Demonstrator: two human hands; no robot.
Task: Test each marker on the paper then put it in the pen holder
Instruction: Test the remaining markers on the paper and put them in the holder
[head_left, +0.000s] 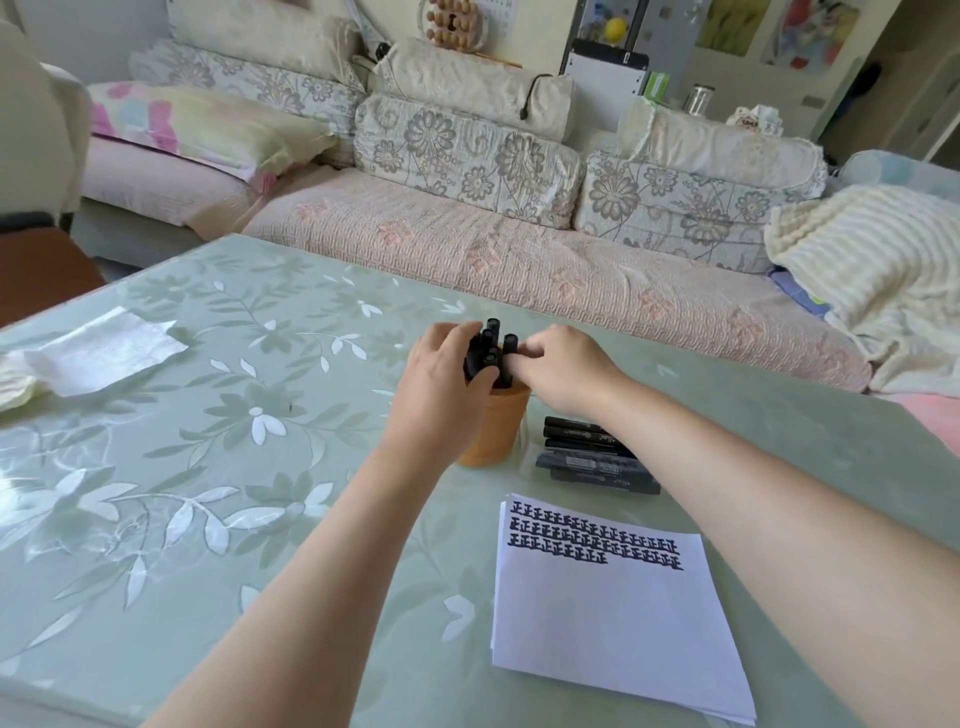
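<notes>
The person's left hand (441, 374) curls round the bunch of markers (488, 345) that stands in the holder (498, 434). The thumb is on the near side and the fingers go round the far side. It looks like the hand holds the bunch to one side to make room and to stop the holder from tipping.

The right hand (563, 371) is just beside the left hand, on the other side of the bunch. Its fingers are bent and seem to pinch the top of one marker (510, 344) - most likely to push it down among the others. How deep it sits cannot be seen.

The holder is under both hands, and the left wrist hides part of it. Below the right wrist, loose markers (592, 457) lie flat in a pile, close enough to grab. They are probably not tested yet.

Nearer the person, under the right arm, lies the paper (613, 623) - black test marks fill three rows at its top, with lots of white room below for more. So the job seems partly done.
</notes>
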